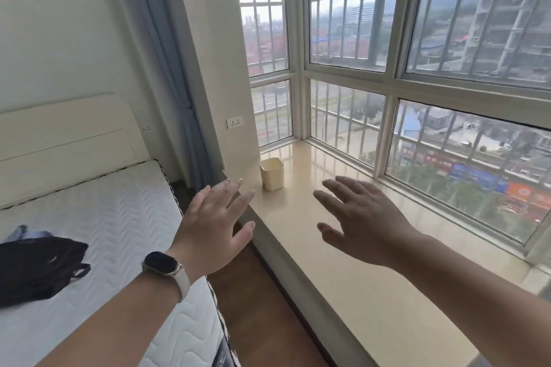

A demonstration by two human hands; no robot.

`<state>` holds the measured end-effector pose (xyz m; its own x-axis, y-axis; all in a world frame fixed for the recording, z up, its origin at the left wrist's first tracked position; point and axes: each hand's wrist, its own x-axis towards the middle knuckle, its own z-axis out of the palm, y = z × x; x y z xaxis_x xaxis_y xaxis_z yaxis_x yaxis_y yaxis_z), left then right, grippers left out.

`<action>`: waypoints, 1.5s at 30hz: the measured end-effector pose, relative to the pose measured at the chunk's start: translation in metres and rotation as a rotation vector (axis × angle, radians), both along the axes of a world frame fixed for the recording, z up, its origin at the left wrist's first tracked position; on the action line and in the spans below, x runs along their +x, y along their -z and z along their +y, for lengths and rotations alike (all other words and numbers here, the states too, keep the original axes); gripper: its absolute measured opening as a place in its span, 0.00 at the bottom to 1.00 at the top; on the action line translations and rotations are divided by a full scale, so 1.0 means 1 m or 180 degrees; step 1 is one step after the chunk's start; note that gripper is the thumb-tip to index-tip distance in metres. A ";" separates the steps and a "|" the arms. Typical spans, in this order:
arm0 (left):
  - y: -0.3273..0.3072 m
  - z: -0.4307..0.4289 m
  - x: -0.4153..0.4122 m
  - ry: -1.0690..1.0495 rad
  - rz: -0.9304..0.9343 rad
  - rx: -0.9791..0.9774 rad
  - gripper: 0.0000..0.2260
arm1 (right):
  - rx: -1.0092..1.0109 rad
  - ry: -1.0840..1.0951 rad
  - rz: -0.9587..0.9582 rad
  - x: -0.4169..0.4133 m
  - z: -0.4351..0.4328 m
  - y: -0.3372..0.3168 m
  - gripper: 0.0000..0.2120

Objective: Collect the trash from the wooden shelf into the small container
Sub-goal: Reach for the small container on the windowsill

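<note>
A small cream container [272, 173] stands upright on the glossy beige window ledge [351, 271], near its far left corner. My left hand [216, 225] hovers with fingers spread just in front and left of the container, a watch on its wrist. My right hand [360, 223] is held over the ledge to the right of the container, fingers straight and spread. Neither hand holds anything. No trash and no wooden shelf show in this view.
A bare white mattress [113, 217] lies at the left with a dark garment [35, 265] on it. A narrow strip of brown floor [262, 301] runs between bed and ledge. Barred windows [432, 98] close off the ledge's far side.
</note>
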<state>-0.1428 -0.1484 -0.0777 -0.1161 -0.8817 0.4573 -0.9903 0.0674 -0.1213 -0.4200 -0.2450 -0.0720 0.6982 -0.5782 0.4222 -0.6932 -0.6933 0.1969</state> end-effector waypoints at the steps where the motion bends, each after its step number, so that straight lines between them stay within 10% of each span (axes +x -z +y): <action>1: 0.002 -0.004 -0.007 -0.0061 0.0001 0.0003 0.23 | 0.0076 -0.0040 -0.0006 -0.004 -0.008 0.003 0.28; 45: 0.082 -0.265 0.283 -0.0826 0.0307 0.0102 0.23 | 0.0510 -0.0817 0.0387 0.323 -0.326 0.059 0.24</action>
<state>0.1403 -0.4137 -0.1592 0.1584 -0.8904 0.4267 -0.9818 -0.1879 -0.0274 -0.0966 -0.5710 -0.1311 0.8695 -0.4291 0.2447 -0.4699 -0.8713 0.1417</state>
